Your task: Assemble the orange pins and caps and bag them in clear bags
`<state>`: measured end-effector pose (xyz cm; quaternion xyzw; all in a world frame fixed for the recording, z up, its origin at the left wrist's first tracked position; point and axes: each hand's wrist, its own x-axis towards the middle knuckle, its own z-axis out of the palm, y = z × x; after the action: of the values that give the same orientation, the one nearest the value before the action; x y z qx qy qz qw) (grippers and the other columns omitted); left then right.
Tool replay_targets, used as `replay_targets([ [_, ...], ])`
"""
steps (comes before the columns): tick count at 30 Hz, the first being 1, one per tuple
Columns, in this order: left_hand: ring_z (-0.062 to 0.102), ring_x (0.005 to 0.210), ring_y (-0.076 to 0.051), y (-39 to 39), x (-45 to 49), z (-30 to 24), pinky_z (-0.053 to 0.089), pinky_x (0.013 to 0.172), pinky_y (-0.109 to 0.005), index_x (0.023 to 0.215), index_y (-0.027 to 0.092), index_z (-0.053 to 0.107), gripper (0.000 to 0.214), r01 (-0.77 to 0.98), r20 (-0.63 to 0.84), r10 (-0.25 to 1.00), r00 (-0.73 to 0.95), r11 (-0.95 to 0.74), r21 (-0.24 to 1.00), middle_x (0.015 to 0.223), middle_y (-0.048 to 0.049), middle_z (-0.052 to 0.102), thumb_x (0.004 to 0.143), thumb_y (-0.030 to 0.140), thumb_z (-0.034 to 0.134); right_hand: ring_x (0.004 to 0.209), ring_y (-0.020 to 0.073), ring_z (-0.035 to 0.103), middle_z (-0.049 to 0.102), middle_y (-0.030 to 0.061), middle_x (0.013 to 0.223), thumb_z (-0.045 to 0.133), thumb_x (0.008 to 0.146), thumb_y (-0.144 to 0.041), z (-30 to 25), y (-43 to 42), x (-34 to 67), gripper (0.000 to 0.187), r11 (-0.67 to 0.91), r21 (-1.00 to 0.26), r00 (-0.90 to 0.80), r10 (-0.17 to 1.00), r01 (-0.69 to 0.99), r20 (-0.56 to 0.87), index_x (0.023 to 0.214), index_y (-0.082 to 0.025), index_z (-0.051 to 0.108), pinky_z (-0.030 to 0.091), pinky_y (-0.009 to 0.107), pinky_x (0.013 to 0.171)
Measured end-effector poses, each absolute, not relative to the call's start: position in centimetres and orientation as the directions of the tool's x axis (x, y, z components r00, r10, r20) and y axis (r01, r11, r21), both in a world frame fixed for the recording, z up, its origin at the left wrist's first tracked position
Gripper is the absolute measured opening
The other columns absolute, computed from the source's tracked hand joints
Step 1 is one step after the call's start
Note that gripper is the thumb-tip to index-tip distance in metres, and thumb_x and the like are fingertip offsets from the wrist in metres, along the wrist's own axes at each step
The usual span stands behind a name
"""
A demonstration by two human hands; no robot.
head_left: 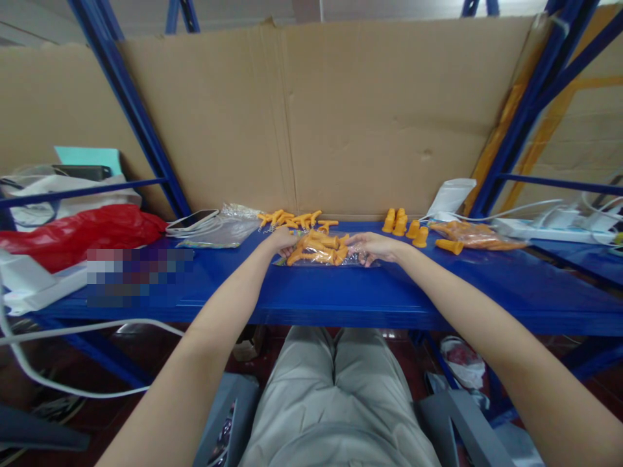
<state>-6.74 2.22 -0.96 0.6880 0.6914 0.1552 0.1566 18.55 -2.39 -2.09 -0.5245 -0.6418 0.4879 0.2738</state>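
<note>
In the middle of the blue shelf lies a clear plastic bag (318,250) filled with orange plastic pieces. My left hand (282,240) is closed on the bag's left end, its fingertips partly hidden by the bag. At the opposite end, the fingers of my right hand (372,246) curl around the clear plastic. Just behind the bag is a loose pile of orange T-shaped pieces (292,219) with small metal chains. To the right of my right hand stand several orange cone-shaped caps (400,224), and one cap (448,246) is on its side.
A filled bag of orange pieces (479,235) and a white power strip (549,230) lie at the right. Flat clear bags (228,230), a phone (197,219) with a white cable and a red plastic bag (92,230) occupy the left. Cardboard (370,117) walls the back.
</note>
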Motion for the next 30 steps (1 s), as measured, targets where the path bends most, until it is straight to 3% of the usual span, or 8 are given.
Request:
replay_targets([
  [3, 0.06, 0.044, -0.013, 1.8, -6.5, -0.7, 0.051, 0.053, -0.022, 0.054, 0.014, 0.058, 0.042, 0.883, -0.08, 0.994, -0.078, 0.107, 0.458, 0.049, -0.0048, 0.059, 0.091, 0.034, 0.057, 0.047, 0.0071, 0.052, 0.062, -0.001, 0.069, 0.069, 0.085, -0.014, -2.1, -2.4, 18.2, 0.036, -0.041, -0.91, -0.266, 0.95, 0.413, -0.163, 0.12, -0.019, 0.062, 0.048, 0.017, 0.041],
  [12, 0.054, 0.042, -0.011, 1.0, -6.1, -0.3, 0.049, 0.05, -0.02, 0.062, 0.013, 0.062, 0.043, 0.873, -0.098, 0.992, -0.081, 0.118, 0.473, 0.046, -0.0007, 0.053, 0.094, 0.042, 0.056, 0.041, 0.0063, 0.049, 0.065, -0.0004, 0.068, 0.07, 0.085, -0.016, -2.3, -2.0, 18.3, 0.011, -0.041, -0.918, -0.244, 0.959, 0.394, -0.147, 0.094, -0.015, 0.064, 0.043, 0.019, 0.038],
  [16, 0.054, 0.043, -0.011, 1.1, -6.0, -0.3, 0.049, 0.053, -0.02, 0.065, 0.013, 0.063, 0.04, 0.9, -0.106, 0.991, -0.086, 0.123, 0.419, 0.048, -0.0012, 0.054, 0.098, 0.03, 0.048, 0.041, 0.0083, 0.051, 0.067, 0.003, 0.066, 0.061, 0.089, -0.018, -2.2, -1.2, 19.5, 0.007, 0.064, -0.836, -0.115, 0.993, 0.545, 0.001, 0.087, -0.015, 0.066, 0.046, 0.022, 0.043],
  [18, 0.055, 0.044, -0.012, 1.3, -6.2, -0.3, 0.049, 0.054, -0.02, 0.066, 0.012, 0.063, 0.039, 0.919, -0.092, 0.993, -0.08, 0.109, 0.378, 0.051, -0.0025, 0.057, 0.098, 0.025, 0.046, 0.047, 0.0123, 0.058, 0.069, 0.006, 0.067, 0.058, 0.089, -0.019, -2.0, -0.2, 20.2, 0.013, 0.139, -0.704, -0.002, 0.981, 0.697, 0.192, 0.084, -0.014, 0.068, 0.053, 0.027, 0.053],
  [22, 0.056, 0.046, -0.013, 1.9, -7.1, -0.1, 0.048, 0.054, -0.021, 0.07, 0.01, 0.066, 0.033, 0.967, -0.06, 0.998, -0.025, 0.039, 0.253, 0.055, -0.0045, 0.06, 0.095, 0.024, 0.05, 0.093, 0.0234, 0.072, 0.076, 0.014, 0.1, 0.049, 0.089, -0.013, -1.0, 2.1, 20.9, 0.027, 0.234, -0.419, -0.024, 0.894, 0.877, 0.447, 0.1, -0.012, 0.073, 0.056, 0.034, 0.087],
  [26, 0.055, 0.045, -0.014, 2.1, -8.2, 0.2, 0.045, 0.052, -0.022, 0.081, 0.008, 0.071, 0.023, 0.992, -0.069, 0.998, 0.013, -0.005, 0.123, 0.055, -0.0053, 0.063, 0.09, 0.02, 0.054, 0.128, 0.0256, 0.058, 0.062, 0.0143, 0.138, 0.051, 0.085, -0.009, 0.5, 4.3, 19.9, 0.052, 0.369, -0.04, -0.323, 0.857, 0.929, 0.402, 0.136, -0.014, 0.06, 0.045, 0.039, 0.109],
  [28, 0.057, 0.046, -0.015, 2.0, -8.6, 0.4, 0.044, 0.05, -0.022, 0.088, 0.007, 0.073, 0.02, 0.996, -0.064, 0.998, 0.003, 0.002, 0.088, 0.059, -0.0067, 0.066, 0.088, 0.018, 0.056, 0.139, 0.0269, 0.046, 0.052, 0.0107, 0.15, 0.05, 0.083, -0.004, 1.1, 5.4, 18.8, 0.066, 0.433, 0.188, -0.472, 0.797, 0.881, 0.376, 0.147, -0.019, 0.049, 0.029, 0.052, 0.119],
  [30, 0.059, 0.048, -0.016, 1.8, -8.8, 0.5, 0.043, 0.049, -0.021, 0.094, 0.007, 0.074, 0.021, 0.997, -0.052, 0.999, -0.016, 0.02, 0.071, 0.063, -0.0083, 0.068, 0.085, 0.019, 0.059, 0.145, 0.0273, 0.038, 0.049, 0.0072, 0.153, 0.047, 0.083, -0.001, 1.4, 6.5, 17.5, 0.071, 0.472, 0.318, -0.562, 0.761, 0.822, 0.324, 0.15, -0.024, 0.045, 0.015, 0.061, 0.121],
])
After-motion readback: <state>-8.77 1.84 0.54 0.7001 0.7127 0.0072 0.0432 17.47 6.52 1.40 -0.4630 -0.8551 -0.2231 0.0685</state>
